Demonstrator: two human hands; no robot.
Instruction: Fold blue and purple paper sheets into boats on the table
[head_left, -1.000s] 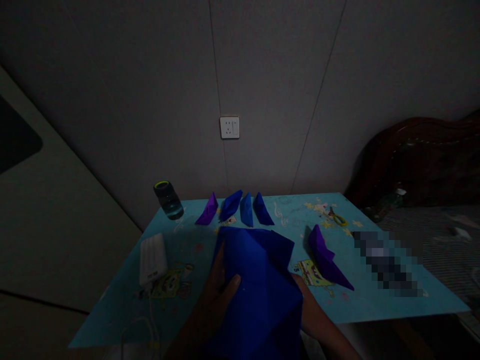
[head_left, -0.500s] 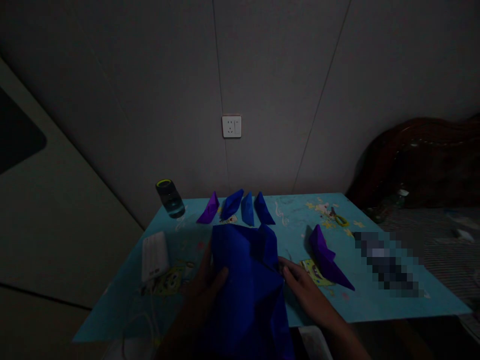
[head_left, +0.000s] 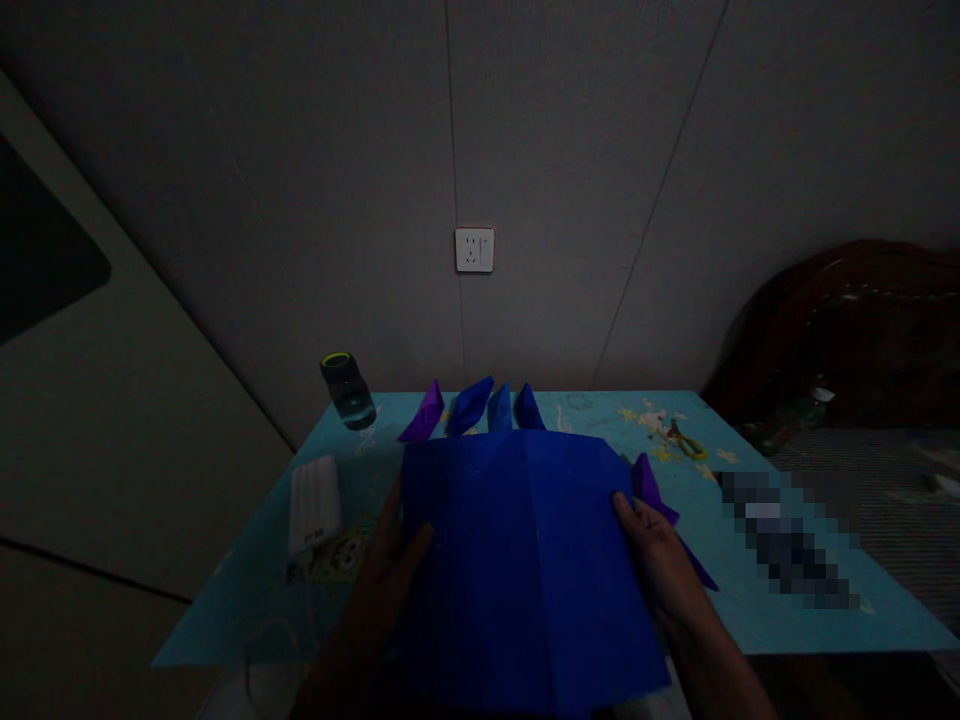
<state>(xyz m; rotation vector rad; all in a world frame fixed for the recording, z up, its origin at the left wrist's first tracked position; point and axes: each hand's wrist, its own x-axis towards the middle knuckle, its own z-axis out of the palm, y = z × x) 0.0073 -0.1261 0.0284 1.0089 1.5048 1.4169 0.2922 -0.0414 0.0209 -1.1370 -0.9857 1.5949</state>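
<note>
A large sheet of dark blue paper (head_left: pixel 517 570) with a vertical crease is held up over the near side of the table. My left hand (head_left: pixel 394 565) grips its left edge, thumb on the front face and fingers behind. At the right edge, my right hand (head_left: pixel 652 545) is closed on the paper with the thumb in front. Partly hidden behind the sheet at the right lies a folded purple paper boat (head_left: pixel 651 490). Along the back stand folded paper boats: a purple one (head_left: pixel 425 413), a dark blue one (head_left: pixel 471 406), a lighter blue one (head_left: pixel 500 408) and another dark blue one (head_left: pixel 528 408).
The table (head_left: pixel 592 412) has a light blue cartoon-printed top. At the left are a dark water bottle (head_left: pixel 349 392) and a white power bank (head_left: pixel 315 505) with a cable. Yellow-handled scissors (head_left: pixel 688 443) and a pixelated dark object (head_left: pixel 784 540) lie at the right. A wall socket (head_left: pixel 475 250) is behind.
The crumpled, folded blue paper has been opened out into a broad, flatter sheet. My right hand has moved right with its edge, and the sheet now covers part of the purple boat.
</note>
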